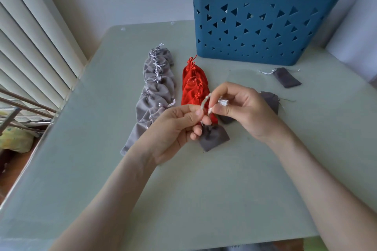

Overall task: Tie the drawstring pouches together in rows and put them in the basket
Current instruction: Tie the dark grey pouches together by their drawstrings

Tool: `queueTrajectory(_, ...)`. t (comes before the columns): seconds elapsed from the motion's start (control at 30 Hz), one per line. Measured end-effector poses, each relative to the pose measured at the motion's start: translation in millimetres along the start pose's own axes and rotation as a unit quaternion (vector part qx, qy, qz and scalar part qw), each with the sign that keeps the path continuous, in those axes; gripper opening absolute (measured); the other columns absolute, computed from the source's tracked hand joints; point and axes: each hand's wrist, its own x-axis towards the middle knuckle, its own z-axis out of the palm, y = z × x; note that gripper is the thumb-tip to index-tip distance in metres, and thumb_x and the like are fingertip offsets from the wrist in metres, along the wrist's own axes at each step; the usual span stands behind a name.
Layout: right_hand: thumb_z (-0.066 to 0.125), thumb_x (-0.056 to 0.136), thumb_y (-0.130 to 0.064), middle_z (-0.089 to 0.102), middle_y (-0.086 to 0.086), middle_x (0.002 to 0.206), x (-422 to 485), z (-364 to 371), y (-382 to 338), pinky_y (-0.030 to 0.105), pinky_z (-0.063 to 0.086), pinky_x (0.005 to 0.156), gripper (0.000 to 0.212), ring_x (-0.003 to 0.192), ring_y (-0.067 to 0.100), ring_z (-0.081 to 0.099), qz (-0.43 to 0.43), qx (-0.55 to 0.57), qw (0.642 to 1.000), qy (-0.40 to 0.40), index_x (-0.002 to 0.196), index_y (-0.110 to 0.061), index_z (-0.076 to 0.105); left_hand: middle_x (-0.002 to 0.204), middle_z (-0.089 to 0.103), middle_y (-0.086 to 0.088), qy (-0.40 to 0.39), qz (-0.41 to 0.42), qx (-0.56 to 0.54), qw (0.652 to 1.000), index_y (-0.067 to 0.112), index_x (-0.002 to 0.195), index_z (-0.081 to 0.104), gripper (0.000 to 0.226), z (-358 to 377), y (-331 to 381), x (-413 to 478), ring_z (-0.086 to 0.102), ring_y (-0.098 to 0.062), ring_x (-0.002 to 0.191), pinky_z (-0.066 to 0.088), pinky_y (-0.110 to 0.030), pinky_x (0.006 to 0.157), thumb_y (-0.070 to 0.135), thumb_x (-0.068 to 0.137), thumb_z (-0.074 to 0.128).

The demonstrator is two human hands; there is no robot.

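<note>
On my head feed both hands are up over the middle of the worktop [204, 199], working a pale drawstring [204, 101] between them. Left hand [173, 128]: the grip is pinching that cord between thumb and forefinger, the other fingers curled in beneath. Right hand [244, 108]: its grip is pinching a whitish bunch of cord just across from the left fingertips, so the two pinches sit close together with a short loop of string arching between. A dark grey pouch [214, 139] lies right under the left fingertips, its gathered neck pointing up toward the cord. A second dark grey pouch [270, 99] peeks out from behind the right hand, mostly hidden by it; I cannot tell exactly how its string runs. Further back and to the right, a third dark grey pouch [286, 77] lies alone on the worktop, strings spread out either side, near the foot of the blue basket [255, 32]. That basket stands at the far edge, its wall cut with triangular holes. Left of the hands, two tied rows lie side by side on the worktop, outside the basket: a light grey row [155, 91] and, just beside it, a shorter red row [191, 83] whose near end runs under my hands. White blinds [30, 36] hang along the left.
</note>
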Motion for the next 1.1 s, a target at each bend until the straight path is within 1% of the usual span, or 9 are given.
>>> queueTrajectory(0.07, 0.068, 0.081, -0.024, 0.058, -0.009, 0.086, 1, 1, 2, 0.032, 0.041, 0.080, 0.007, 0.083, 0.021, 0.054, -0.020, -0.070, 0.997, -0.005, 0.080, -0.030, 0.066, 0.067, 0.063, 0.000, -0.012, -0.036, 0.022, 0.999, 0.003, 0.080, 0.059, 0.012, 0, -1, -1, 0.051, -0.001, 0.047, 0.042, -0.011, 0.045, 0.014, 0.081, 0.054)
queueTrajectory(0.17, 0.067, 0.079, -0.035, 0.051, -0.018, 0.091, 3, 5, 8, 0.027, 0.037, 0.082, 0.004, 0.091, 0.013, 0.050, -0.001, -0.117, 0.993, -0.014, 0.076, -0.037, 0.068, 0.065, 0.064, -0.002, -0.028, -0.072, 0.027, 0.997, 0.000, 0.080, 0.060, 0.012, 2, -1, -1, 0.055, -0.002, 0.047, 0.046, -0.011, 0.045, 0.011, 0.078, 0.056)
queueTrajectory(0.33, 0.069, 0.083, -0.015, 0.055, -0.006, 0.083, 5, 10, 11, 0.015, 0.039, 0.065, 0.010, 0.069, 0.004, 0.050, 0.055, -0.067, 0.996, -0.005, 0.077, -0.022, 0.065, 0.067, 0.064, -0.003, -0.066, -0.063, 0.020, 0.996, -0.003, 0.093, 0.061, 0.010, 1, -1, -3, 0.059, -0.007, 0.052, 0.048, -0.016, 0.049, 0.003, 0.084, 0.060)
queueTrajectory(0.57, 0.059, 0.091, -0.008, 0.058, 0.005, 0.069, 5, 12, 9, 0.017, 0.044, 0.063, 0.004, 0.056, 0.005, 0.053, 0.073, -0.029, 0.996, 0.044, 0.090, -0.008, 0.063, 0.061, 0.057, 0.001, -0.020, -0.025, 0.063, 0.998, 0.006, 0.085, 0.062, 0.025, 6, -4, 0, 0.048, -0.006, 0.045, 0.037, -0.014, 0.043, 0.027, 0.087, 0.050)
queueTrajectory(0.63, 0.052, 0.096, -0.010, 0.057, 0.000, 0.064, 3, 10, 8, 0.010, 0.041, 0.060, 0.014, 0.056, 0.000, 0.053, 0.080, -0.026, 0.995, 0.053, 0.096, 0.002, 0.060, 0.061, 0.057, 0.000, 0.001, -0.015, 0.047, 0.999, 0.008, 0.083, 0.063, 0.023, 5, -4, 1, 0.046, -0.007, 0.045, 0.035, -0.015, 0.042, 0.026, 0.086, 0.049)
queueTrajectory(0.73, 0.051, 0.097, -0.013, 0.058, -0.010, 0.064, 3, 8, 10, 0.008, 0.038, 0.059, 0.014, 0.059, -0.003, 0.050, 0.086, -0.060, 0.993, 0.046, 0.093, -0.004, 0.061, 0.062, 0.057, 0.000, 0.024, -0.011, 0.038, 0.999, 0.007, 0.083, 0.062, 0.023, 3, -2, 1, 0.046, -0.007, 0.044, 0.034, -0.015, 0.041, 0.024, 0.091, 0.048)
queueTrajectory(0.93, 0.058, 0.094, -0.012, 0.063, -0.013, 0.076, 5, 11, 13, 0.017, 0.045, 0.074, 0.004, 0.075, 0.002, 0.057, 0.085, -0.067, 0.993, 0.053, 0.092, -0.015, 0.059, 0.062, 0.057, 0.000, 0.067, -0.007, 0.011, 0.998, 0.008, 0.082, 0.059, 0.024, 4, 1, 1, 0.043, -0.005, 0.042, 0.030, -0.014, 0.035, 0.017, 0.098, 0.043)
queueTrajectory(1.03, 0.063, 0.091, -0.014, 0.067, -0.011, 0.087, 5, 14, 17, 0.027, 0.047, 0.091, 0.016, 0.089, 0.006, 0.063, 0.106, -0.078, 0.991, 0.022, 0.105, -0.017, 0.056, 0.062, 0.056, 0.001, 0.099, 0.030, 0.018, 0.994, 0.008, 0.082, 0.058, 0.022, 4, 0, 2, 0.043, -0.006, 0.044, 0.030, -0.015, 0.036, 0.015, 0.098, 0.045)
queueTrajectory(1.1, 0.062, 0.090, -0.008, 0.067, -0.011, 0.088, 5, 15, 18, 0.025, 0.048, 0.094, 0.023, 0.092, 0.004, 0.064, 0.113, -0.065, 0.991, 0.019, 0.107, -0.022, 0.054, 0.063, 0.056, 0.002, 0.123, 0.050, 0.046, 0.990, 0.008, 0.082, 0.059, 0.020, 4, -2, 3, 0.043, -0.005, 0.046, 0.030, -0.015, 0.037, 0.014, 0.097, 0.047)
